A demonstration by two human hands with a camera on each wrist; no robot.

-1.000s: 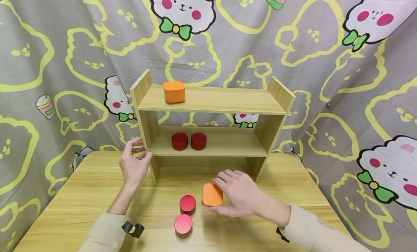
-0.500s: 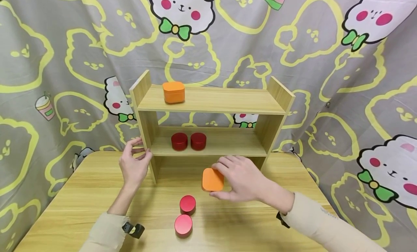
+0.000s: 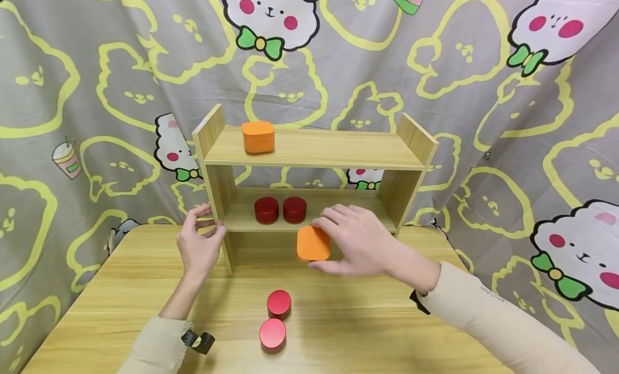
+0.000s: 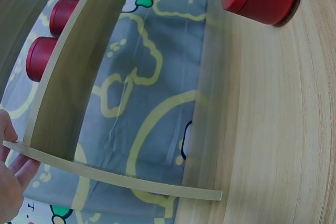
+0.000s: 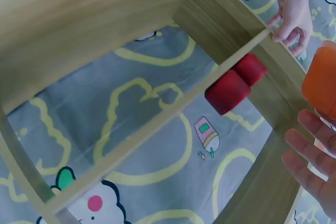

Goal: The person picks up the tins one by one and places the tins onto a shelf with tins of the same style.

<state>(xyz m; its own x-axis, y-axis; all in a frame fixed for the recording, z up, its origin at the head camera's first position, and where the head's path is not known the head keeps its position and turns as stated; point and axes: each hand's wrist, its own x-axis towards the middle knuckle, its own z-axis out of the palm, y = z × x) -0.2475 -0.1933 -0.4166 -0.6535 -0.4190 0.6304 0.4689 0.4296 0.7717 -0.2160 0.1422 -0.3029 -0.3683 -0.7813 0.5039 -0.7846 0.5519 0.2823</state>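
Observation:
My right hand (image 3: 360,242) pinches an orange rounded-square box (image 3: 311,244) between thumb and fingers, raised off the table before the wooden shelf (image 3: 314,163). In the right wrist view this orange box (image 5: 321,80) is cut off by the right edge. My left hand (image 3: 200,247) grips the shelf's left side panel, thumb in front and fingers behind it. Another orange box (image 3: 258,137) stands at the left of the top board. On the middle board, two dark red round tins (image 3: 266,210) sit side by side. Two more red round tins (image 3: 273,334) stand on the table.
The shelf stands on a wooden table (image 3: 121,288), its upright side panels rising past the top board. A grey curtain (image 3: 309,57) with yellow cartoon outlines hangs behind. Black straps with small devices (image 3: 198,342) are on the wrists.
The right hand has lifted the orange box from near the table and moved it up and forward toward the shelf. The left hand keeps its grip on the side panel.

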